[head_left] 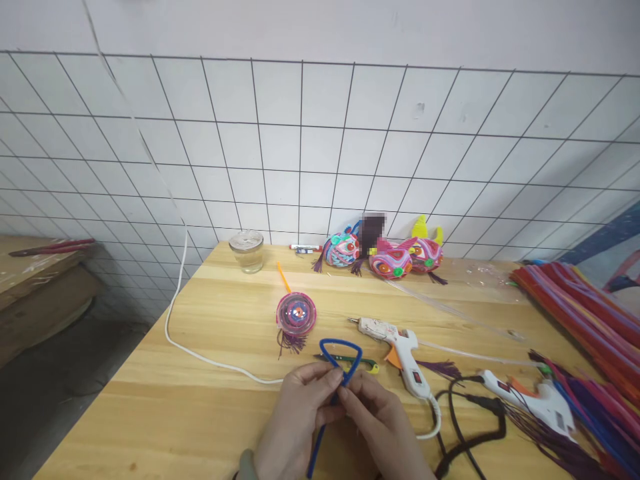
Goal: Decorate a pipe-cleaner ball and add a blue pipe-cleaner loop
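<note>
Both hands are closed in a fingertip pinch. The left hand (300, 413) and right hand (383, 423) grip a blue pipe cleaner (354, 367) where its strands meet, just above the wooden table (200, 413). A rounded triangular loop stands above the fingers; a straight tail hangs below. If either pinch loosened, the loop could spring wider or slide out of shape; squeezing too hard could kink it.

Right behind the loop lie green-handled snips (367, 363), their pointed end toward the left: fingers reaching forward could be pricked. A white cord (225, 365) runs up to the left hand, where a sleeve or wrist might snag it. Near the right hand, a white glue gun (413, 373) lies on its side; whether it is hot cannot be told, but a brush against its metal tip could burn.

Farther out sit a round tasselled ornament (296, 313) and, at the back, a glass of liquid (247, 257), which a tugged cord might tip.
</note>
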`<state>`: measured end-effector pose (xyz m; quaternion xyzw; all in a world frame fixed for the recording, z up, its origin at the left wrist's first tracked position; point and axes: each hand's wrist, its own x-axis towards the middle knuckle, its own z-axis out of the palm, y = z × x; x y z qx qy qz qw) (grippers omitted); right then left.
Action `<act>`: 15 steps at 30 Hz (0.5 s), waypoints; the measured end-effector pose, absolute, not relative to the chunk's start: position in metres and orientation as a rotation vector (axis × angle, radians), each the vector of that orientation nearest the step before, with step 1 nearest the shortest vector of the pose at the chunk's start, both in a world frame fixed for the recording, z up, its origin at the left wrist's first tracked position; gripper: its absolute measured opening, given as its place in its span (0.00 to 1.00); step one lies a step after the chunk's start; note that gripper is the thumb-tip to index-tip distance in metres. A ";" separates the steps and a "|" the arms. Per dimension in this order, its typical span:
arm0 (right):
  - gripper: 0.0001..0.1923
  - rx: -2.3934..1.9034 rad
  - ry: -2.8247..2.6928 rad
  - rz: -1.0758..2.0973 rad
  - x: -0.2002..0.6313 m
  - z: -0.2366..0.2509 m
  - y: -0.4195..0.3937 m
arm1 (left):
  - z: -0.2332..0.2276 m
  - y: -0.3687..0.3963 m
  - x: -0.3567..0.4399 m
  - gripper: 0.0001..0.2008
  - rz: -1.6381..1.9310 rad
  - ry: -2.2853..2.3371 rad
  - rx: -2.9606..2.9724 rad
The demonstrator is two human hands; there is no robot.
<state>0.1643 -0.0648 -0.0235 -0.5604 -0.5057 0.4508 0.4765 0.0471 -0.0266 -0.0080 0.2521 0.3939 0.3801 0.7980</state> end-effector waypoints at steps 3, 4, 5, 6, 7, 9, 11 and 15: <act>0.13 -1.358 -1.241 1.099 0.164 -0.023 -0.065 | -0.008 -0.027 0.047 0.10 0.813 0.855 0.546; 0.13 -1.355 -1.240 1.099 0.164 -0.023 -0.065 | -0.008 -0.027 0.047 0.10 0.812 0.854 0.546; 0.13 -1.358 -1.239 1.098 0.164 -0.023 -0.065 | -0.008 -0.026 0.047 0.09 0.811 0.852 0.545; 0.13 -1.368 -1.236 1.096 0.164 -0.022 -0.065 | -0.008 -0.026 0.047 0.09 0.810 0.853 0.543; 0.14 -1.383 -1.232 1.091 0.164 -0.022 -0.065 | -0.008 -0.026 0.047 0.09 0.809 0.856 0.539; 0.14 -1.406 -1.222 1.083 0.164 -0.021 -0.065 | -0.009 -0.026 0.047 0.09 0.809 0.859 0.536; 0.13 -1.397 -1.213 1.095 0.164 -0.021 -0.066 | -0.009 -0.027 0.047 0.10 0.802 0.853 0.540; 0.11 -1.354 -1.212 1.118 0.165 -0.023 -0.067 | -0.011 -0.027 0.046 0.10 0.792 0.841 0.554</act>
